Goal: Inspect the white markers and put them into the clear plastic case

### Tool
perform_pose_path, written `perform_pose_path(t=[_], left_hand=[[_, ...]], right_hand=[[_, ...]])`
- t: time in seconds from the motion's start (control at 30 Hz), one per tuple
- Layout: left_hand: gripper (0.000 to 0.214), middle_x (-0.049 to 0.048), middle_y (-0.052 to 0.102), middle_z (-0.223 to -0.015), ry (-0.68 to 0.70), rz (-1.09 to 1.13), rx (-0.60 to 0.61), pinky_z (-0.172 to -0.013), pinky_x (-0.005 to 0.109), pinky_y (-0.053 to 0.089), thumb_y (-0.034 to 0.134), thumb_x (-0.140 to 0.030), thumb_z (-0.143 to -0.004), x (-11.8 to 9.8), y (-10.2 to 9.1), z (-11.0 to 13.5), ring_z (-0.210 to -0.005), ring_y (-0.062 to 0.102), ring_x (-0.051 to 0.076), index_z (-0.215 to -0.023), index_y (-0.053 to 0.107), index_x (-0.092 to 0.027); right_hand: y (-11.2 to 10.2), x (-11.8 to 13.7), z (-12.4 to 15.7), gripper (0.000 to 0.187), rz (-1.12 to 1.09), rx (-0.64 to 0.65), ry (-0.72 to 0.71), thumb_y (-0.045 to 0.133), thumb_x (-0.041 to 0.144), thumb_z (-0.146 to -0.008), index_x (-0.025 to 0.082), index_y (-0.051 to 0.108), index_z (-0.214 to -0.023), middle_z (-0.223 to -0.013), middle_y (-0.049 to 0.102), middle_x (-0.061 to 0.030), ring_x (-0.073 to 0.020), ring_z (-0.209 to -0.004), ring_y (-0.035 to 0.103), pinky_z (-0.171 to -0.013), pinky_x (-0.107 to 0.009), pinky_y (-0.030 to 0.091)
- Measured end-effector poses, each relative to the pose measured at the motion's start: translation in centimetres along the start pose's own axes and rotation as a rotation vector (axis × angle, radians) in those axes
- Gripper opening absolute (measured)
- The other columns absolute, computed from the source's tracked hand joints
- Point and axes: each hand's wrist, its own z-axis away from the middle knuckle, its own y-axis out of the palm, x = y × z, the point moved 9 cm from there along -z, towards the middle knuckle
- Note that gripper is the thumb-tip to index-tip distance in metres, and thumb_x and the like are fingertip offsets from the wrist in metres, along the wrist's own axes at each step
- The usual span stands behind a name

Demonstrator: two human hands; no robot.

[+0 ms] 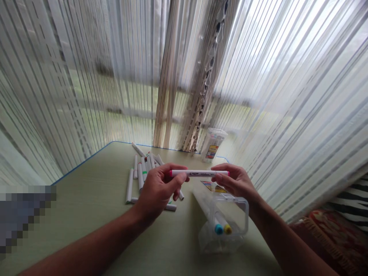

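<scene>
Between both hands a white marker [199, 173] with pink ends is held level above the table. My left hand [162, 184] pinches its left end, and my right hand [234, 180] grips the right end. Below my right hand lies a clear plastic case [205, 241] on its side, its open end facing me. Inside it rest a blue-tipped marker [218, 229] and a yellow-tipped marker [227, 229]. Behind and beside my left hand, a loose pile of white markers [140, 176] lies on the table, partly hidden by that hand.
The pale green table [86, 207] has a blue edge. At its far side stands another clear plastic container [211, 147] with a label. String curtains [129, 76] hang right behind the table. A patterned red cloth [333, 234] is at the lower right.
</scene>
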Motion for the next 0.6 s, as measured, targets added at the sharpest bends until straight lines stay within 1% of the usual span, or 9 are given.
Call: perform_pose_path(t=[0.13,0.3,0.43,0.53,0.6], left_hand=[[0.026,0.0001,0.065,-0.068,-0.01,-0.045,-0.011,-0.039,0.017,0.041,0.075,-0.028,-0.076,-0.08,-0.06,0.16,-0.043,0.047,0.005,-0.094,0.068,-0.011],[0.027,-0.0044,0.057,-0.057,-0.021,-0.048,0.041,-0.038,0.016,0.04,0.078,-0.03,-0.073,0.23,0.14,-0.01,-0.042,0.046,0.005,-0.089,0.068,-0.011],[0.028,-0.0026,0.06,-0.059,-0.013,-0.032,0.045,-0.037,0.018,0.04,0.079,-0.032,-0.073,0.24,0.11,-0.23,-0.041,0.046,0.006,-0.089,0.069,-0.012],[0.027,0.0018,0.067,-0.066,-0.009,-0.019,0.047,-0.037,0.019,0.041,0.079,-0.031,-0.073,0.27,0.19,-0.28,-0.041,0.047,0.006,-0.09,0.07,-0.011],[0.024,0.0041,0.07,-0.071,-0.005,-0.007,0.041,-0.037,0.018,0.041,0.077,-0.03,-0.076,0.32,0.17,-0.24,-0.042,0.048,0.006,-0.09,0.071,-0.011]], right_hand=[[-0.03,0.51,0.35,0.027,0.026,-0.043,-0.053,0.091,0.029,-0.06,0.019,0.077,-0.082,-0.067,0.073,-0.0006,-0.0125,-0.06,0.068,-0.059,-0.021,0.053],[-0.06,0.49,0.32,0.031,0.058,-0.057,-0.055,0.093,0.029,-0.055,0.017,0.076,-0.078,-0.063,0.071,-0.0007,-0.0131,-0.056,0.067,-0.054,-0.022,0.053],[0.02,0.63,0.49,0.028,0.017,-0.076,-0.049,0.092,0.029,-0.058,0.017,0.076,-0.078,-0.062,0.071,-0.0001,-0.0118,-0.055,0.065,-0.053,-0.021,0.052],[-0.13,0.63,0.48,0.026,-0.008,-0.095,-0.035,0.091,0.03,-0.06,0.017,0.077,-0.078,-0.059,0.07,0.0004,-0.0097,-0.052,0.062,-0.051,-0.019,0.049],[-0.22,0.46,0.28,0.026,-0.013,-0.085,-0.02,0.091,0.032,-0.059,0.017,0.077,-0.075,-0.058,0.07,-0.0003,-0.0097,-0.053,0.062,-0.052,-0.018,0.049]])
